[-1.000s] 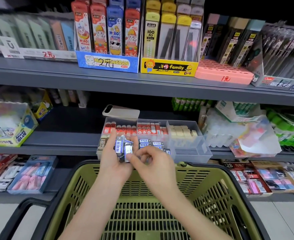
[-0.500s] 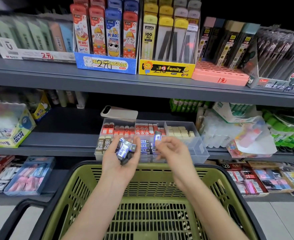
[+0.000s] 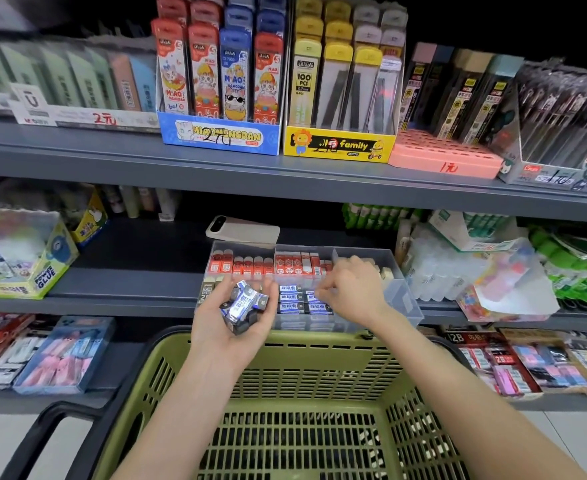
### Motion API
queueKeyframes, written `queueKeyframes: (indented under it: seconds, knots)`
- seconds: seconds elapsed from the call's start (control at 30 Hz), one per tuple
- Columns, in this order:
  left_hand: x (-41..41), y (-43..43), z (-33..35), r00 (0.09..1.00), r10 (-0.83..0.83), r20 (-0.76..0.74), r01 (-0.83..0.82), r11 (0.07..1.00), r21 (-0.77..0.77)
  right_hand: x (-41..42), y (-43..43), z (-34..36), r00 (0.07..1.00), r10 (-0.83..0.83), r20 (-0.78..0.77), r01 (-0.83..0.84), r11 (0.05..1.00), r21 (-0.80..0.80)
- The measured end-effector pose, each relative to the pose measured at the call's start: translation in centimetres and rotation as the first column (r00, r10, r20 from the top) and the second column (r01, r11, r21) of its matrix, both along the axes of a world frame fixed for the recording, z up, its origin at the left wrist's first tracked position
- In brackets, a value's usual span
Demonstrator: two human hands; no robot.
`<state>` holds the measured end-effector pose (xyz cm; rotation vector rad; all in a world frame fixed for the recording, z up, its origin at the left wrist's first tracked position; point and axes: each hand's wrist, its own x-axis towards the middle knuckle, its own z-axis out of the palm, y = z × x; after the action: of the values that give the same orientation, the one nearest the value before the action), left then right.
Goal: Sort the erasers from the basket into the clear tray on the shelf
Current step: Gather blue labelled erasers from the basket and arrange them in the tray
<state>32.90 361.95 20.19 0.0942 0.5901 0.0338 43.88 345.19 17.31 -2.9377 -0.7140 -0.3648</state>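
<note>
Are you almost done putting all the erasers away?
Getting close, I think. Done: red erasers and a blue row already sit in the clear tray. In hand: the left hand holds a bunch of erasers, and the right hand is down at the blue row. Left: that bunch needs placing; the basket shows no loose erasers that I can see.

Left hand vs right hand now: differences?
Left hand is palm up, cupping a heap of blue-white erasers; right hand is knuckles up, curled over the clear tray's blue row. Left hand hovers in front of the tray; right hand reaches into it. Both sit over the green basket's far rim.
</note>
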Motion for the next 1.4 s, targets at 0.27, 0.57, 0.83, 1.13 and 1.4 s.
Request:
queueKeyframes:
  seconds: [0.27, 0.57, 0.83, 1.13, 1.4]
  knots:
    - [0.1, -0.3, 0.1, 0.994, -0.087, 0.065, 0.085, 0.996, 0.039, -2.3, 1.0, 1.7, 0.994, 0.058, 0.094, -0.073, 0.985, 0.158]
    - [0.1, -1.1, 0.5, 0.974, -0.209, 0.092, 0.2, 0.975, 0.1, -7.7, 3.1, 4.1, 0.939, 0.345, -0.011, -0.287, 0.797, 0.531]
    - [0.5, 0.0, 0.6, 0.993, -0.114, -0.006, 0.114, 0.993, 0.04, -2.8, -1.7, 3.0, 0.997, -0.067, -0.036, 0.075, 0.784, 0.616]
    - [0.4, 0.6, 0.2, 0.993, -0.118, 0.002, 0.117, 0.992, 0.054, 0.2, -0.7, 0.6, 0.982, -0.189, 0.013, 0.185, 0.974, 0.134]
    - [0.6, 0.4, 0.0, 0.989, -0.143, 0.033, 0.141, 0.988, 0.057, -0.4, -0.4, -0.6, 0.971, -0.149, 0.188, 0.116, 0.978, 0.176]
